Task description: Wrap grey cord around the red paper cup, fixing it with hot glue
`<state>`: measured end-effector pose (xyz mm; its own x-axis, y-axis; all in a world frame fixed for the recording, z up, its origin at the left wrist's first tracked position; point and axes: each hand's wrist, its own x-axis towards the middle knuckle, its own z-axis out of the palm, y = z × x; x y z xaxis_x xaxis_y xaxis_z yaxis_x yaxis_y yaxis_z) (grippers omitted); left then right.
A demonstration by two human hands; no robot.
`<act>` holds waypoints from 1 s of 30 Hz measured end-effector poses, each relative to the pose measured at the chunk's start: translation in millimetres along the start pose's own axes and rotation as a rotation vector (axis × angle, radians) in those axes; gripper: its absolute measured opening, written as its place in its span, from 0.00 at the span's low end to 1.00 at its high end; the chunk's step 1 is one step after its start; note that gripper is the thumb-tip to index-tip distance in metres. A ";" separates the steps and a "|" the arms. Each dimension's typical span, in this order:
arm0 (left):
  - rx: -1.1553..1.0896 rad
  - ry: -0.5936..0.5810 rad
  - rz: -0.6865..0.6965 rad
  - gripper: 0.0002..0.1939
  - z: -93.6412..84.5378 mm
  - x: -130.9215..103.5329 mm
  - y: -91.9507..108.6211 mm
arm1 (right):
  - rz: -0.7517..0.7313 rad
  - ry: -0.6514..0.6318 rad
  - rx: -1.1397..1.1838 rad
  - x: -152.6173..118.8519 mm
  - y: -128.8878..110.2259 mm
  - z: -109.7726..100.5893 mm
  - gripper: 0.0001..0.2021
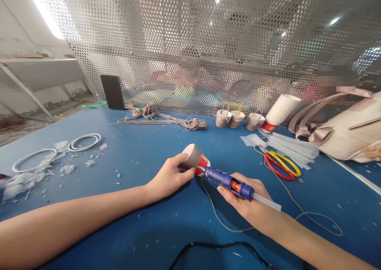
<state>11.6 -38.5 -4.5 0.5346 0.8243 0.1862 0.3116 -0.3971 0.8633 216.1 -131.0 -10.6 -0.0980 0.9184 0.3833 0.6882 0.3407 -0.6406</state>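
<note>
My left hand is closed around a paper cup, which lies tilted over the table. Grey-brown cord is wrapped round part of the cup, and red paper shows on the rest. My right hand grips a blue glue gun with a clear glue stick poking out of its back. The gun's nozzle is at the red part of the cup; whether it touches, I cannot tell. A thin grey cord runs from near the cup across the table, passing beneath my right arm.
Scissors with red and yellow handles lie by clear glue sticks. Behind stand stacked paper cups and small cord-wrapped cups. Cord bundles, a phone, white rings and a bag surround the work area. A black cable lies in front.
</note>
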 end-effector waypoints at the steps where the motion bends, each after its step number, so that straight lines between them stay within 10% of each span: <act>1: -0.004 -0.004 0.006 0.12 -0.1 0.0 0.0 | -0.009 -0.010 0.004 -0.2 0.9 0.3 0.11; 30: 0.000 -0.025 0.057 0.11 -2.7 -0.2 -0.9 | -0.193 0.068 -0.258 6.6 -7.0 -11.9 0.12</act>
<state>9.1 -37.3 -4.0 0.5707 0.7903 0.2231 0.2804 -0.4429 0.8516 219.2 -129.7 4.4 -0.2021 0.8235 0.5301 0.8216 0.4371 -0.3658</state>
